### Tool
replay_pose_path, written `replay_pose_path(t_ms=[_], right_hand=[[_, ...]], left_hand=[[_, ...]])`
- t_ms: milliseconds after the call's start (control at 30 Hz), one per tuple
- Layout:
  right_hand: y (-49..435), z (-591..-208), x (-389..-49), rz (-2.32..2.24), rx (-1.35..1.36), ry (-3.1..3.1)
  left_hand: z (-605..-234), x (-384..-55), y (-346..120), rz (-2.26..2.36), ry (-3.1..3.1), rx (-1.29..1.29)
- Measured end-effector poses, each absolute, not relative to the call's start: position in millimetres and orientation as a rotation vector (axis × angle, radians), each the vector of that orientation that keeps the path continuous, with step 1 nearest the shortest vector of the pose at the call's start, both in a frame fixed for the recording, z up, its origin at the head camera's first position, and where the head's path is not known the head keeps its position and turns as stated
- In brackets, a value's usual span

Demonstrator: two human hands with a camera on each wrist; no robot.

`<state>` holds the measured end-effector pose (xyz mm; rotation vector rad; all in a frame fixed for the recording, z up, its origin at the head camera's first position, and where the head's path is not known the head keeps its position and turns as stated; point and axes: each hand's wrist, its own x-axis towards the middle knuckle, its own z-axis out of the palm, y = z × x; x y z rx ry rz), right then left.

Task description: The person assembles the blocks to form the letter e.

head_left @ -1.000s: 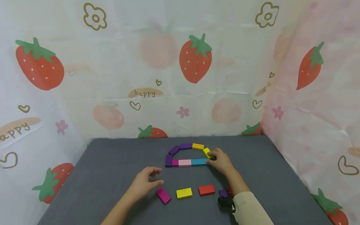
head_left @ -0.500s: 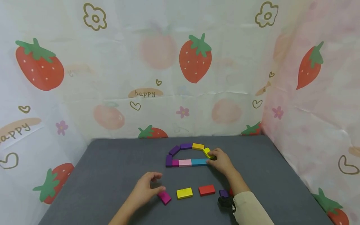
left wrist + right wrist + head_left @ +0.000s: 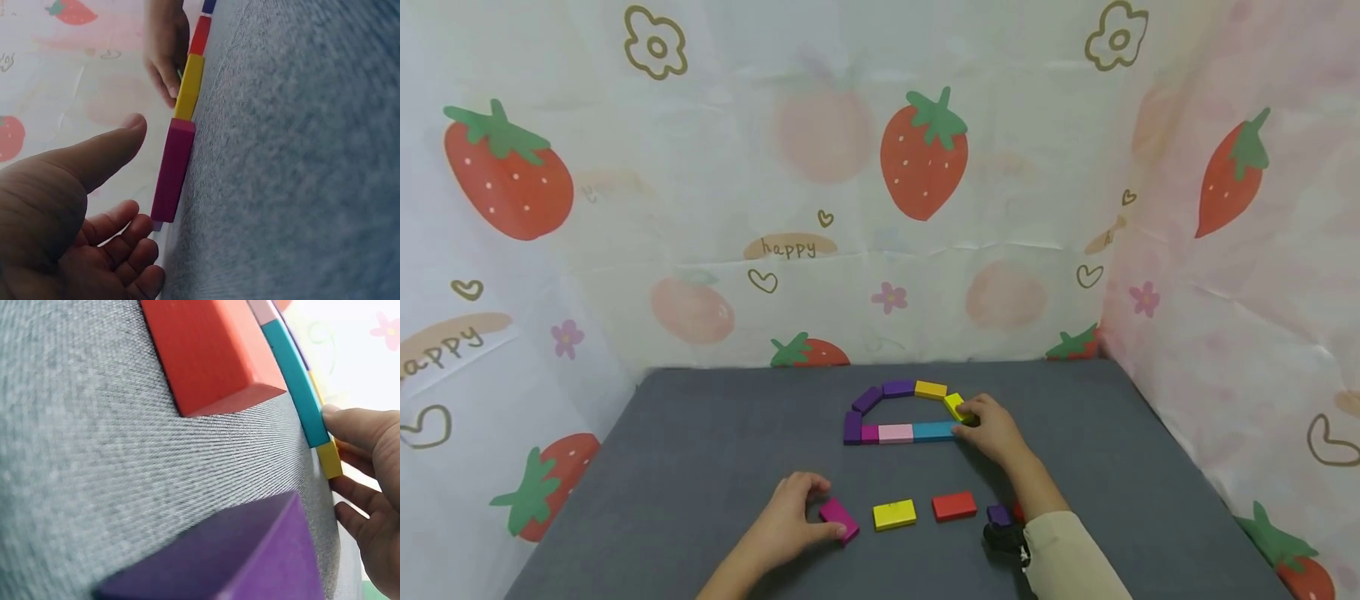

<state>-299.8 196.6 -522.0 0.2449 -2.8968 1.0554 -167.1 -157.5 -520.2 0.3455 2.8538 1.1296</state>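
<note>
In the head view my left hand (image 3: pixel 786 521) is beside a magenta block (image 3: pixel 838 518), thumb at its near end and fingers toward its far end. The left wrist view shows thumb and fingers spread apart, with a gap between the thumb and the magenta block (image 3: pixel 172 172). My right hand (image 3: pixel 996 429) is at the right end of a half-ring of blocks. Its thumb and fingers pinch a yellow block (image 3: pixel 329 459) there, mostly hidden in the head view. The thumb tip overlaps the end of the blue block (image 3: pixel 297 381) beside it.
The outline also has purple blocks (image 3: pixel 868 400), yellow-orange (image 3: pixel 931 390) and yellow (image 3: pixel 953 406) ones, and a pink block (image 3: pixel 895 433). Nearer me lie a yellow block (image 3: pixel 894 515), a red block (image 3: pixel 954 507) and a purple block (image 3: pixel 999 516) beside the right wrist. A grey cloth (image 3: pixel 700 450) covers the table.
My left hand has moved right and nearer to me, from behind the magenta block to around it. My right hand stays at the half-ring's right end.
</note>
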Motion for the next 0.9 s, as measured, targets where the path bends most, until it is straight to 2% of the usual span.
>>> replay_pose_path(t_ms=[900], right_hand=[[195.5, -520.5, -298.5, 1.065, 0.253, -2.881]], left_hand=[[-523.1, -163.1, -153.2, 0.91, 2.894, 0.38]])
